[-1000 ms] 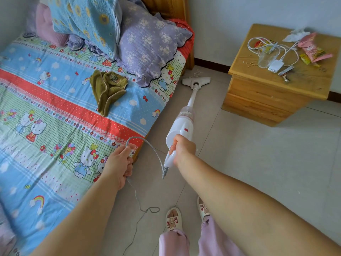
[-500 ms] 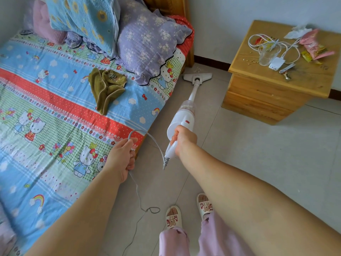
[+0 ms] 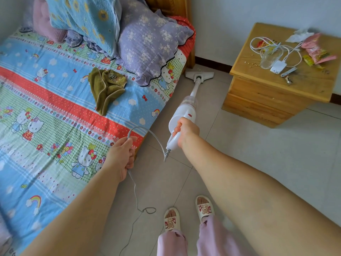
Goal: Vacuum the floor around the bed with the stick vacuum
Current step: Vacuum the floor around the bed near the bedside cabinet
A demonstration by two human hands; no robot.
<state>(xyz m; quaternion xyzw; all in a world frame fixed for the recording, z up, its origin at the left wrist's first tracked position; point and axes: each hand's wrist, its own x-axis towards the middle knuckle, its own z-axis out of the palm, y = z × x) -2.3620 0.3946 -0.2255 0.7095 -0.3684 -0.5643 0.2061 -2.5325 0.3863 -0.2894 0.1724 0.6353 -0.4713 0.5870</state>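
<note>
Vacuuming the gap between bed and nightstand

Right hand (image 3: pixel 186 132) grips the stick vacuum (image 3: pixel 181 117), its head (image 3: pixel 199 75) on the floor by the bed (image 3: pixel 55 108) corner; left hand (image 3: pixel 121 156) holds the cord (image 3: pixel 145 131). A wooden nightstand (image 3: pixel 273 93) stands close right; slippers (image 3: pixel 171 219) behind.

A: State the position of the stick vacuum (image 3: pixel 182 115).

B: The right hand (image 3: pixel 187 131) grips its white handle. The tube runs forward to the floor head (image 3: pixel 199 74), which lies flat on the tiled floor (image 3: pixel 249 163) between the bed (image 3: pixel 55 108) corner and the wooden nightstand (image 3: pixel 267 100).

A: State the cord (image 3: pixel 156 138) condition.

B: The grey cord leaves the handle's lower end, arcs to the left hand (image 3: pixel 121 154), which holds it over the mattress edge, then drops to the floor and forms a small loop beside the slippers (image 3: pixel 188 215).

A: List items on the bed.

B: A purple floral pillow (image 3: pixel 149 45), a blue quilted pillow (image 3: pixel 88 21), and an olive cloth (image 3: pixel 106 87) on the cartoon-print sheet.
</note>
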